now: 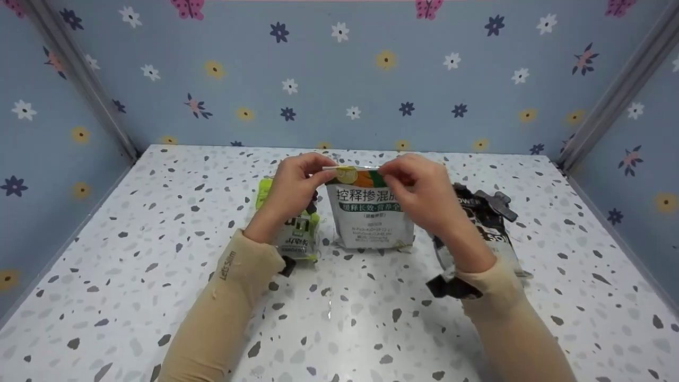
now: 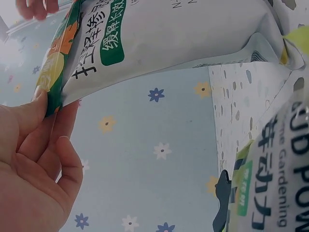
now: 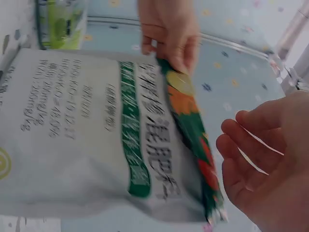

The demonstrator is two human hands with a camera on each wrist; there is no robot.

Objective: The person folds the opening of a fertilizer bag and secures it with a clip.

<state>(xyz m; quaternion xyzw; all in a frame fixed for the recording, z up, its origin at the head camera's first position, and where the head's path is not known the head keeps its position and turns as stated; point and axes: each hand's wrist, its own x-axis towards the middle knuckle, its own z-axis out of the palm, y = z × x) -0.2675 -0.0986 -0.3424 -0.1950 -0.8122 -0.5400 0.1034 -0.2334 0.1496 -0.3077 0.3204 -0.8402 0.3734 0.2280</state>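
White plastic, printed in green, orange and black, forms the bag [image 1: 374, 225] that is held upright at the middle of the table [image 1: 339, 329], its base set at the speckled top. The left end of its upper edge is pinched by the left hand [image 1: 293, 188]: the thumb is laid on the printed front, and the bent fingers are placed behind. The right hand [image 1: 421, 188] is held beside the opposite end of the same edge, its fingers loosely bent and kept close to one another; in the right wrist view a gap is seen between the fingertips and the bag, and nothing is gripped. The upper edge is marked by a green and orange strip [image 3: 190, 121] (a yellow patch is included near the left thumb), below which a green band with pale characters is printed. To the left, partly covered by the left arm, a green and clear bag [image 1: 299, 241] is placed; to the right, partly covered by the right arm, a black bag [image 1: 490, 228] is placed, with a dark object [image 1: 498, 204] at its far corner. Both forearms are covered by beige sleeves [image 1: 209, 323]. The scene is enclosed by blue panels [image 1: 318, 79] patterned with flowers.
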